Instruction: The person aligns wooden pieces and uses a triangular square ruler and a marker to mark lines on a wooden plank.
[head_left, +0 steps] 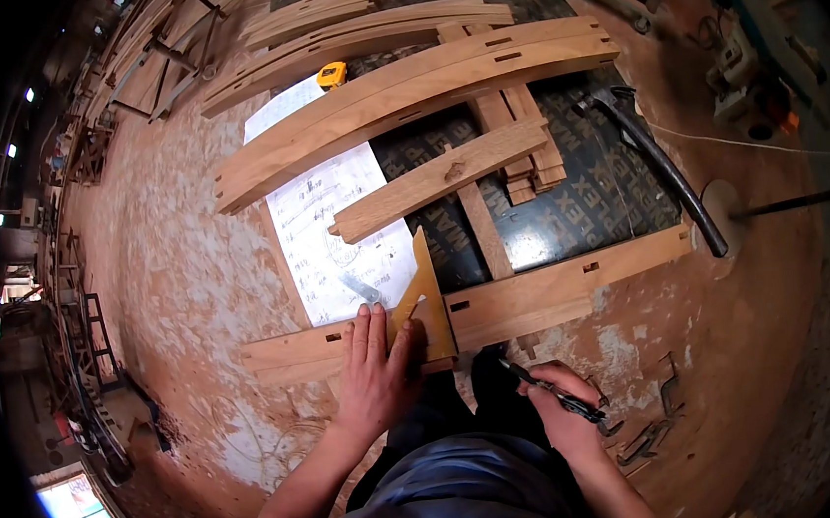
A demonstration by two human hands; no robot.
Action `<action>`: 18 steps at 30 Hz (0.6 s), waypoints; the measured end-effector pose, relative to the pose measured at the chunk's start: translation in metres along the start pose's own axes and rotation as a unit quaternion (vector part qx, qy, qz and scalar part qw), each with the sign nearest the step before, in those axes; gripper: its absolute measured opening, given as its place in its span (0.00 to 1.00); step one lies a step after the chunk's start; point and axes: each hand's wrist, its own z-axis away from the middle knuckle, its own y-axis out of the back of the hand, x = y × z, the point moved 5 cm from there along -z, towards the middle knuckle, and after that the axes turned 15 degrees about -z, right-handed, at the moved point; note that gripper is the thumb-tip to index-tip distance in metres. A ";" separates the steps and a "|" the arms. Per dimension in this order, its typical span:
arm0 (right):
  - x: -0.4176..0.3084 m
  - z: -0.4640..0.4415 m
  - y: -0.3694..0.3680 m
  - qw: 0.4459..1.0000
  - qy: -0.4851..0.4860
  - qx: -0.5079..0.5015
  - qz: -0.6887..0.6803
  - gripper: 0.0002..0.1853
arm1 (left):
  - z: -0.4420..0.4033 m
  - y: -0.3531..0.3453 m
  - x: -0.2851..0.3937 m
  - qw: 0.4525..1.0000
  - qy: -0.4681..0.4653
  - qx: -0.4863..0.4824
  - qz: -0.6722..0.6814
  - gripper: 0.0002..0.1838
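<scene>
2 hands share the near board (527,298): our left hand (371,376) lies on it, and our right hand (558,409) is just off its edge. Our left fingers stretch out flat, the thumb side against the yellow square (429,302), seemingly to keep it steady across the wood; we cannot tell whether they clasp its edge or only press. Our right fingers are curled around a black pen-like tool (566,401), tip towards the board but apart from it, a hold we judge good for fine control.

Beyond our left fingers, a written paper (318,218) runs under other timber, likely placed where we can read it.

By count, we see 1 square, 1 pen-like tool, 1 paper, 1 tape measure (331,76) far past the left fingers, and 1 hammer-like tool (658,161) forward and right of the right fingers. 2 long curved boards (401,97) lie side by side ahead, with 1 short knotted board (447,172) nearer our fingers, over the dark table (569,211). The near board shows 3 slots: 1 left of our left fingers, 2 to their right.
</scene>
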 end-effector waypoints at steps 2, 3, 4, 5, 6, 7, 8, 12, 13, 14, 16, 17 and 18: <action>0.001 0.000 -0.006 0.999 0.007 -0.007 -0.032 0.13 | -0.004 0.000 0.000 1.000 0.000 -0.019 -0.012 0.42; 0.001 0.000 -0.008 0.999 0.010 -0.011 -0.047 0.14 | -0.006 0.001 0.001 1.000 0.000 -0.021 -0.011 0.42; 0.002 0.000 -0.009 0.999 0.018 -0.021 -0.046 0.17 | -0.007 0.002 0.002 1.000 0.000 -0.023 -0.009 0.42; 0.004 0.000 -0.008 0.999 0.014 -0.016 -0.048 0.17 | -0.008 0.003 0.002 1.000 -0.005 -0.019 -0.009 0.43; 0.005 0.001 -0.007 0.999 0.010 -0.012 -0.049 0.17 | -0.009 0.004 0.003 1.000 -0.009 -0.014 -0.008 0.43; 0.006 0.001 -0.006 0.999 0.007 -0.009 -0.051 0.16 | -0.010 0.005 0.003 1.000 -0.014 -0.009 -0.008 0.44; 0.008 0.001 -0.005 0.999 0.006 -0.008 -0.051 0.16 | -0.010 0.005 0.003 1.000 -0.013 -0.011 -0.009 0.42; 0.010 0.001 0.002 0.999 0.001 -0.002 -0.054 0.15 | -0.010 0.005 0.006 1.000 -0.010 -0.008 -0.011 0.37; 0.010 0.001 0.003 0.998 -0.001 0.000 -0.056 0.15 | -0.010 0.005 0.006 1.000 -0.009 -0.006 -0.012 0.35; 0.011 0.002 0.004 0.998 -0.011 0.007 -0.062 0.15 | -0.009 0.005 0.007 1.000 -0.008 -0.005 -0.014 0.35; 0.012 0.004 0.006 0.997 -0.028 0.020 -0.076 0.15 | -0.009 0.004 0.007 1.000 -0.006 -0.001 -0.019 0.33; 0.011 0.003 0.005 0.998 -0.018 0.008 -0.056 0.14 | -0.008 0.001 0.008 0.999 -0.010 0.003 -0.033 0.32; 0.009 0.002 0.006 0.999 -0.009 -0.003 -0.036 0.14 | -0.007 -0.003 0.009 0.999 -0.014 0.006 -0.047 0.31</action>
